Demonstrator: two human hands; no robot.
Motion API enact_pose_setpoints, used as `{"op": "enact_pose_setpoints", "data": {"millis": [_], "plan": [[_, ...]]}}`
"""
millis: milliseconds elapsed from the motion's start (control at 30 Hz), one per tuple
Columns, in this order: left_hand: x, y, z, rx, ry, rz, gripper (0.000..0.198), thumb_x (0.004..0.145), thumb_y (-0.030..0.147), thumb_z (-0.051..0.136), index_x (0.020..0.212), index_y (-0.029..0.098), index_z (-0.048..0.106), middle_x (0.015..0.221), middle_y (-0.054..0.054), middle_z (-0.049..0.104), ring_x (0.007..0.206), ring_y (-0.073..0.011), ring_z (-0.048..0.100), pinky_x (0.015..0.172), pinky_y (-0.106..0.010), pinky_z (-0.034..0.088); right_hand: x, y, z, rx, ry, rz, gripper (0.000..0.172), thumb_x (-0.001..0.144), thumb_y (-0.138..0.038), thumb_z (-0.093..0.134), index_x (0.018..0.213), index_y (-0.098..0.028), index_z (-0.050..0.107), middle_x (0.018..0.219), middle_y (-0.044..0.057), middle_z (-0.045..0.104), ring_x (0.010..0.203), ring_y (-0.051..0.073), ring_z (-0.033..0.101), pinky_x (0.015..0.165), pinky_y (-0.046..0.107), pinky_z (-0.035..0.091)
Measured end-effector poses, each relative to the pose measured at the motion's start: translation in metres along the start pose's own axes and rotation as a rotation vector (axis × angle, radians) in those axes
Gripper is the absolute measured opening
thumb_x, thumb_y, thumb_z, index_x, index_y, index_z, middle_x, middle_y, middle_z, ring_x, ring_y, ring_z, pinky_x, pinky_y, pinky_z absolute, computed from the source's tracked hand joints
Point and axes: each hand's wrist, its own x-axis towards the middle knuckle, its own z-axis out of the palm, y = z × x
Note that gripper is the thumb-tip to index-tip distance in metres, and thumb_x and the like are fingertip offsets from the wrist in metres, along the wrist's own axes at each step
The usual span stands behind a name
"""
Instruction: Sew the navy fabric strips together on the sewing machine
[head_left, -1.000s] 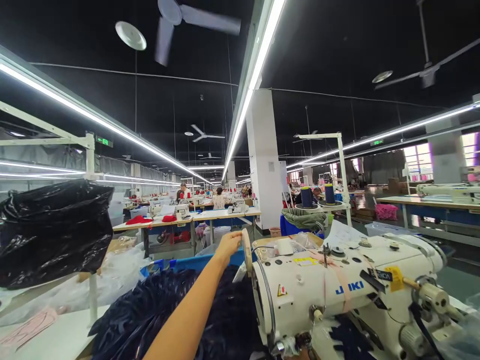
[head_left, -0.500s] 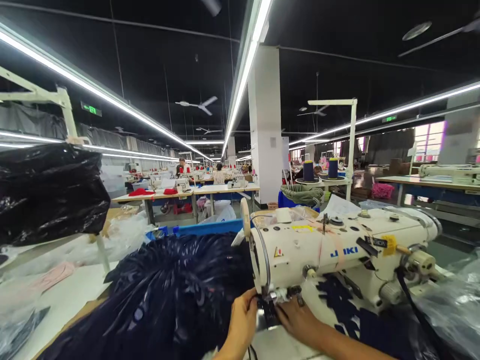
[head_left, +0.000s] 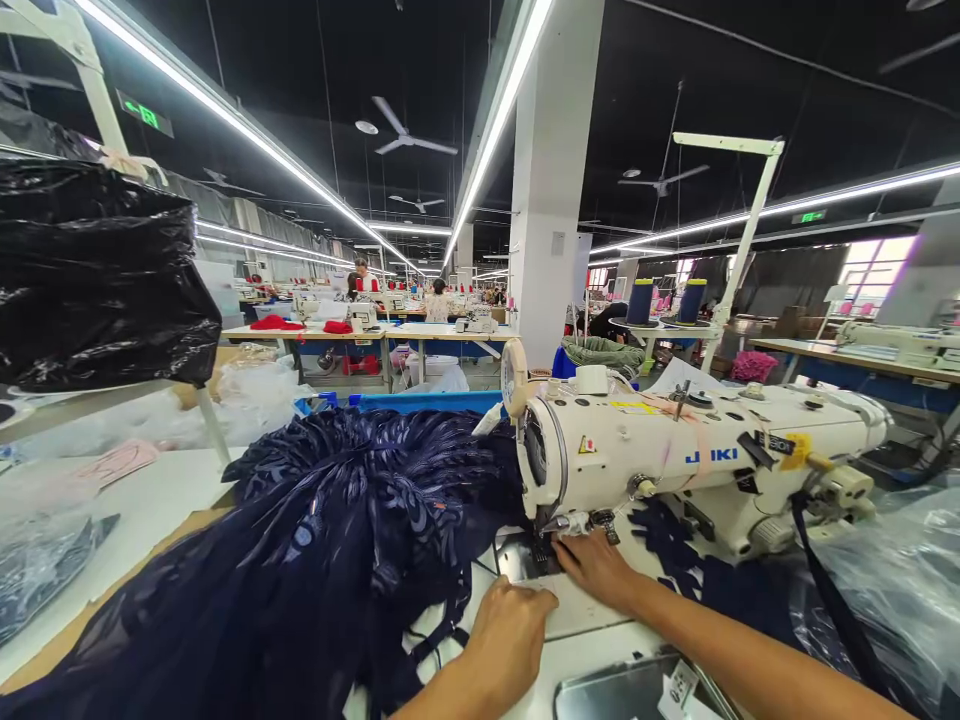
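Observation:
A cream sewing machine [head_left: 622, 450] stands before me, with dark navy material [head_left: 541, 550] at its presser foot. My right hand [head_left: 596, 572] rests on the machine bed just right of the foot, fingers together and tips against the dark material; what they grip is hidden. Nearer to me, my left hand [head_left: 514, 625] is curled closed over the bed, in front of the metal needle plate [head_left: 514, 555]. Anything inside its fingers cannot be made out. Left of it lies a large gathered pile of navy garments [head_left: 322, 560], with thin straps trailing towards the hand.
Navy scraps [head_left: 667, 535] lie under the machine arm, and clear plastic [head_left: 900, 570] is at the right. A metal tray [head_left: 600, 690] sits at the front edge. A black plastic bag [head_left: 105, 280] hangs at left. Thread cones [head_left: 640, 303] stand behind; people work at farther tables.
My left hand has drawn back from the presser foot towards me and closed into a curl. The right hand stays beside the foot. The view has tilted, showing more of the table front.

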Motion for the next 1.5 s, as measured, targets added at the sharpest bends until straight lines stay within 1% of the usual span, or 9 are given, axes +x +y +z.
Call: {"op": "enact_pose_setpoints", "data": {"millis": [133,333,567,667,767,900,1133,1333,1500], "plan": [[0.004,0.000,-0.002,0.082,-0.042,0.013,0.031,0.074,0.003,0.037,0.093,0.015,0.059,0.082,-0.008,0.066,0.075,-0.0221,0.060,0.077,-0.035,0.041,0.007,-0.014,-0.023,0.275,-0.069,0.124,0.024,0.082,-0.025,0.040,0.085,-0.018,0.063,0.082,0.009,0.066,0.077,0.023,0.057,0.071,0.035,0.040],[-0.001,0.001,0.003,0.148,0.058,0.092,0.031,0.070,0.002,0.041,0.089,0.018,0.060,0.078,-0.006,0.063,0.075,-0.0207,0.058,0.073,-0.035,0.042,0.019,-0.047,-0.057,1.316,-0.300,0.612,0.035,0.071,-0.050,0.052,0.074,-0.016,0.059,0.058,-0.001,0.056,0.043,0.009,0.043,0.045,0.023,0.033],[-0.013,-0.001,-0.025,-0.013,0.466,0.185,0.016,0.074,0.020,0.049,0.060,0.018,0.056,0.092,-0.008,0.062,0.082,-0.0237,0.053,0.073,-0.040,0.038,0.006,-0.025,-0.067,1.117,-0.100,0.519,0.031,0.066,-0.047,0.060,0.057,-0.017,0.059,0.053,-0.001,0.051,0.056,0.013,0.048,0.060,0.027,0.038],[-0.001,0.005,-0.037,-0.414,0.325,0.001,0.017,0.076,0.025,0.049,0.089,0.020,0.059,0.084,-0.006,0.062,0.072,-0.0177,0.055,0.071,-0.035,0.041,0.001,-0.027,-0.075,1.150,-0.094,0.367,0.029,0.068,-0.045,0.061,0.060,-0.018,0.063,0.075,0.004,0.059,0.078,0.018,0.054,0.075,0.031,0.038],[0.018,0.014,-0.033,-0.959,0.042,-0.137,0.050,0.070,0.033,0.057,0.116,0.022,0.043,0.082,-0.003,0.058,0.062,-0.0141,0.054,0.061,-0.029,0.042,0.000,-0.037,-0.086,1.286,-0.084,0.280,0.029,0.068,-0.046,0.063,0.060,-0.018,0.063,0.095,0.006,0.058,0.097,0.021,0.050,0.087,0.033,0.033],[0.034,0.018,-0.012,-1.288,-0.061,-0.200,0.059,0.059,0.035,0.067,0.111,0.021,0.043,0.069,0.003,0.052,0.054,-0.0109,0.051,0.057,-0.026,0.041,0.001,-0.041,-0.091,1.361,-0.095,0.345,0.029,0.069,-0.045,0.062,0.062,-0.017,0.063,0.084,0.005,0.060,0.100,0.022,0.049,0.089,0.035,0.032],[0.027,0.012,-0.005,-0.586,0.335,-0.176,0.017,0.070,0.027,0.052,0.079,0.019,0.063,0.054,0.003,0.049,0.053,-0.0131,0.047,0.054,-0.025,0.038,0.002,-0.032,-0.075,1.201,-0.031,0.432,0.021,0.070,-0.035,0.058,0.061,-0.017,0.058,0.091,0.005,0.058,0.089,0.019,0.052,0.085,0.034,0.035],[0.024,0.011,-0.008,-0.360,0.375,-0.048,0.026,0.080,0.028,0.042,0.071,0.020,0.066,0.059,-0.002,0.056,0.054,-0.0139,0.051,0.051,-0.023,0.038,0.005,-0.038,-0.068,1.102,-0.068,0.326,0.017,0.075,-0.025,0.046,0.061,-0.018,0.048,0.073,0.002,0.056,0.073,0.015,0.051,0.070,0.027,0.040],[0.027,0.009,-0.012,-0.209,0.295,-0.151,0.025,0.078,0.020,0.041,0.067,0.020,0.063,0.060,-0.001,0.056,0.056,-0.0143,0.051,0.054,-0.024,0.036,0.007,-0.038,-0.067,0.804,-0.098,0.225,0.026,0.080,-0.020,0.034,0.056,-0.018,0.044,0.062,0.001,0.051,0.064,0.015,0.049,0.064,0.028,0.039]]}}
